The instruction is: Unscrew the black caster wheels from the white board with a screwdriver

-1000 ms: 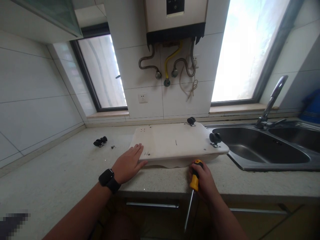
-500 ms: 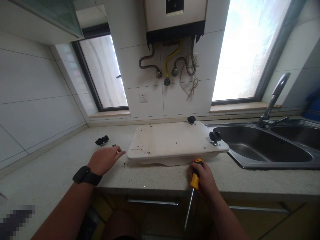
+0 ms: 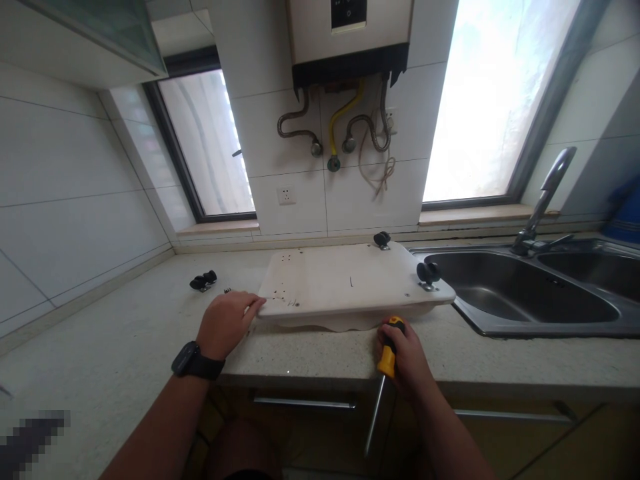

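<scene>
An upside-down white board [image 3: 330, 277] with a wavy-edged apron lies on the counter. Two black casters are fixed at its right end, the back caster [image 3: 382, 240] and the front caster [image 3: 429, 275]; small screw holes mark its left end. The fingers of my left hand [image 3: 230, 323] are closed together at the board's front left corner; whether they grip its edge or something small is hidden. My right hand [image 3: 407, 350] wraps round the yellow and black handle of a screwdriver [image 3: 387, 363], its shaft pointing down past the counter's front edge.
Loose black casters [image 3: 203, 281] lie on the counter [image 3: 125, 333] at the left, with small dark screws [image 3: 228, 290] beside my left hand. A steel sink [image 3: 520, 287] with a faucet [image 3: 545, 200] stands at the right. Drawer handles [image 3: 305, 403] run below the counter edge.
My left hand has moved right, from beside the board to its front left corner. The right hand holds the screwdriver in nearly the same place.
</scene>
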`<state>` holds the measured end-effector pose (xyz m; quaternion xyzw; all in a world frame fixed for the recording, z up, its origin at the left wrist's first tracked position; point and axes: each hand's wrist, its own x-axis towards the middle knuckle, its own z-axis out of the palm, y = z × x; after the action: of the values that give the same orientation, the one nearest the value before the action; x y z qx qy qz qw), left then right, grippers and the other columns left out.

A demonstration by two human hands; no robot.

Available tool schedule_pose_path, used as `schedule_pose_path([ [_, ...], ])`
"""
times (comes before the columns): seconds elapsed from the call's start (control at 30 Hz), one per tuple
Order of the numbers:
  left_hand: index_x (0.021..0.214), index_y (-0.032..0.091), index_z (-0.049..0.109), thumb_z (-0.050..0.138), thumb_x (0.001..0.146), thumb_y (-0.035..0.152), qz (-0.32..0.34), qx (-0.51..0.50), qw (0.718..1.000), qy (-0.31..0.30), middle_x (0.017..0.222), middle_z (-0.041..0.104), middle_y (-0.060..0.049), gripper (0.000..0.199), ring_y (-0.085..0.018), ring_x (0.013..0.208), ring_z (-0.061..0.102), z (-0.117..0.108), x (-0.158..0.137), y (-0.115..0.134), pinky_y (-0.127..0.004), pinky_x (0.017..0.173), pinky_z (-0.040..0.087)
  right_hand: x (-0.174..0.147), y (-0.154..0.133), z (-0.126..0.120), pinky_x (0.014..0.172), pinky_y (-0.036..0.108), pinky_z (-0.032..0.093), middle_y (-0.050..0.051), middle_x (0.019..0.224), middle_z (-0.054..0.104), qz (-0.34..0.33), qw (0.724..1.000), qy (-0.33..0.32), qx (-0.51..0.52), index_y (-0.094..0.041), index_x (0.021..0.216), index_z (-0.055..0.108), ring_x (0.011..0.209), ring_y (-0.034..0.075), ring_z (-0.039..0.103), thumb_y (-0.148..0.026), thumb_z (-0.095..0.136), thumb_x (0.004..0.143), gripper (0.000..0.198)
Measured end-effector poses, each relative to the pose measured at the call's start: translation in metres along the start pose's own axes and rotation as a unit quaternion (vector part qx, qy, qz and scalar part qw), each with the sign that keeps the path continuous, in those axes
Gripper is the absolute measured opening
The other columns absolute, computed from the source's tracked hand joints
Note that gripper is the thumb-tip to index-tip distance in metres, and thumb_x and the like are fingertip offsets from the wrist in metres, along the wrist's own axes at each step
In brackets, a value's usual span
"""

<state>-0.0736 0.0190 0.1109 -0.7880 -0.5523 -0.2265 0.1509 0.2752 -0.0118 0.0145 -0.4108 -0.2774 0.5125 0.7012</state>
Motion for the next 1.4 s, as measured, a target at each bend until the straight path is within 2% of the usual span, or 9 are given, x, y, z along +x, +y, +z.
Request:
schedule_pose_path([
  [0.17,0.125,0.023,0.073,0.041,0.110,0.040,0.109,-0.093,0.989,0.029,0.103,0.077,-0.008,0.039,-0.024,0.095,0.069,-0.009,0.002,0.037,-0.041,0.089,0.054,0.000,-0.002,0.000,0.046,0.026,0.039,-0.006,0.062,0.057,0.001,1.000,0.002,-0.007,-0.025,0.092,0.058,0.051,0.013,0.050,-0.037,0.083,0.068,0.037],
  [0.27,0.120,0.023,0.075,0.043,0.110,0.043,0.171,-0.102,0.980,-0.018,0.082,0.074,-0.005,0.038,-0.021,0.078,0.069,-0.009,0.006,0.065,-0.038,0.081,0.057,-0.001,-0.003,0.000,0.046,0.026,0.039,-0.006,0.062,0.056,0.001,1.000,0.002,-0.010,-0.025,0.091,0.057,0.051,0.013,0.051,-0.037,0.083,0.068,0.036],
  [0.37,0.151,0.025,0.053,0.046,0.109,0.035,0.194,-0.110,0.975,0.004,0.123,0.073,-0.011,0.044,-0.026,0.114,0.068,0.000,0.014,0.088,-0.045,0.098,0.057,-0.001,-0.002,0.000,0.045,0.026,0.038,-0.007,0.061,0.055,-0.001,1.000,0.003,-0.012,-0.025,0.089,0.057,0.050,0.013,0.050,-0.038,0.083,0.068,0.036],
  [0.43,0.154,0.026,0.050,0.054,0.106,0.034,0.218,-0.111,0.970,0.011,0.153,0.057,-0.014,0.048,-0.031,0.140,0.054,0.009,0.022,0.102,-0.052,0.113,0.049,0.000,-0.001,0.000,0.045,0.026,0.037,-0.007,0.061,0.055,-0.003,1.000,0.006,-0.011,-0.025,0.089,0.057,0.050,0.013,0.049,-0.039,0.082,0.067,0.036],
  [0.53,0.135,0.024,0.066,0.051,0.107,0.029,0.249,-0.116,0.961,-0.022,0.154,0.057,-0.012,0.033,-0.032,0.146,0.050,0.023,0.035,0.122,-0.055,0.119,0.044,0.000,0.001,0.000,0.046,0.026,0.037,-0.007,0.061,0.056,-0.007,1.000,0.011,-0.011,-0.025,0.090,0.057,0.050,0.013,0.048,-0.039,0.082,0.067,0.036],
  [0.7,0.164,0.023,0.030,0.058,0.104,0.031,0.253,-0.150,0.954,-0.064,0.156,0.056,-0.014,0.067,-0.030,0.148,0.049,0.042,0.055,0.160,-0.049,0.121,0.043,0.000,0.000,0.000,0.048,0.026,0.039,-0.006,0.063,0.058,-0.011,1.000,0.011,-0.015,-0.025,0.089,0.058,0.053,0.014,0.050,-0.038,0.081,0.069,0.033],
  [0.8,0.164,0.023,0.028,0.065,0.100,0.033,0.266,-0.134,0.952,-0.076,0.161,0.050,-0.016,0.075,-0.032,0.151,0.044,0.056,0.062,0.178,-0.051,0.122,0.041,-0.001,-0.002,0.000,0.051,0.027,0.042,-0.006,0.064,0.059,-0.016,1.000,0.009,-0.017,-0.025,0.086,0.058,0.055,0.014,0.052,-0.036,0.080,0.069,0.031],
  [1.03,0.158,0.023,0.040,0.041,0.105,0.011,0.253,-0.098,0.961,-0.046,0.159,0.053,-0.011,0.054,-0.025,0.147,0.050,0.083,0.065,0.183,-0.046,0.123,0.041,-0.001,-0.002,-0.001,0.050,0.028,0.041,-0.006,0.063,0.059,-0.022,0.999,0.009,-0.030,-0.025,0.088,0.059,0.055,0.015,0.051,-0.034,0.079,0.069,0.029],
  [1.4,0.158,0.025,0.041,0.041,0.101,0.005,0.255,-0.128,0.957,-0.052,0.159,0.053,-0.008,0.060,-0.020,0.147,0.051,0.074,0.055,0.159,-0.045,0.124,0.041,-0.008,-0.003,-0.003,0.048,0.026,0.038,-0.007,0.061,0.056,-0.021,1.000,-0.013,-0.019,-0.025,0.090,0.059,0.052,0.014,0.049,-0.037,0.081,0.069,0.033],
])
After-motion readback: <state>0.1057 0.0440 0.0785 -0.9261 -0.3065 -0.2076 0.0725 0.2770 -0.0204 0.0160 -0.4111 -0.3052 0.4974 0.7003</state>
